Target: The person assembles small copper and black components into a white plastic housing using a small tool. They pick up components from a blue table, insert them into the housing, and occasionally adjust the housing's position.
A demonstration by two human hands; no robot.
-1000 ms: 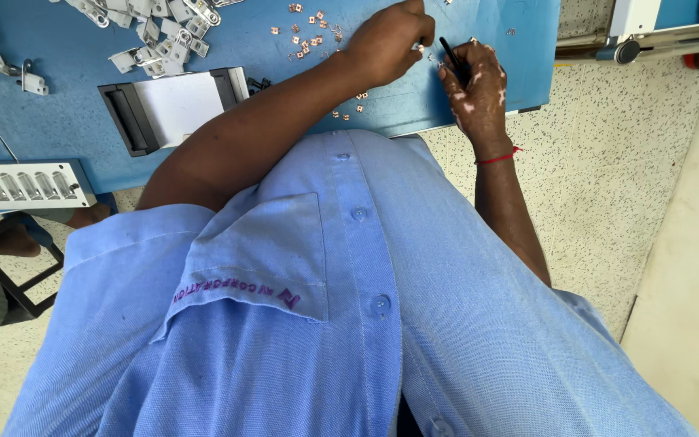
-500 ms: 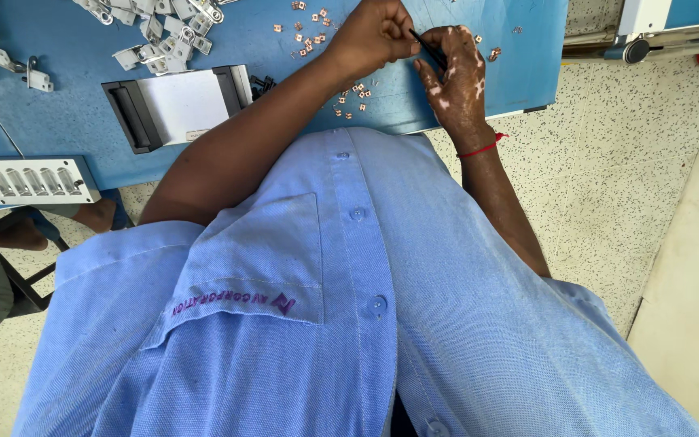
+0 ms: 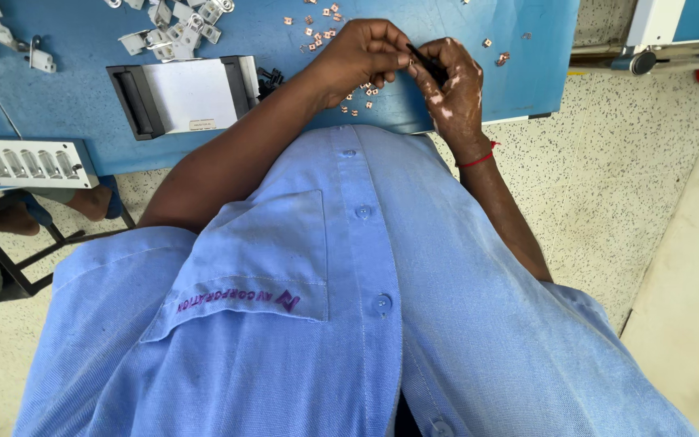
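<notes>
Head view: left hand (image 3: 362, 61) pinches a small copper clip against the thin black plastic strip (image 3: 428, 62) gripped by right hand (image 3: 455, 85), many copper clips (image 3: 321, 28) lying loose beside them on the blue tabletop (image 3: 82, 105).

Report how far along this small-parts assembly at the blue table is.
Done: nothing clearly finished shows. In hand: the left hand and right hand meet over a thin black part. Left: small copper-coloured pieces scattered on the blue table, plus a pile of pale metal clips.

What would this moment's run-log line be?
hands: left, right meet on thin black part | copper pieces scattered | blue table
</notes>
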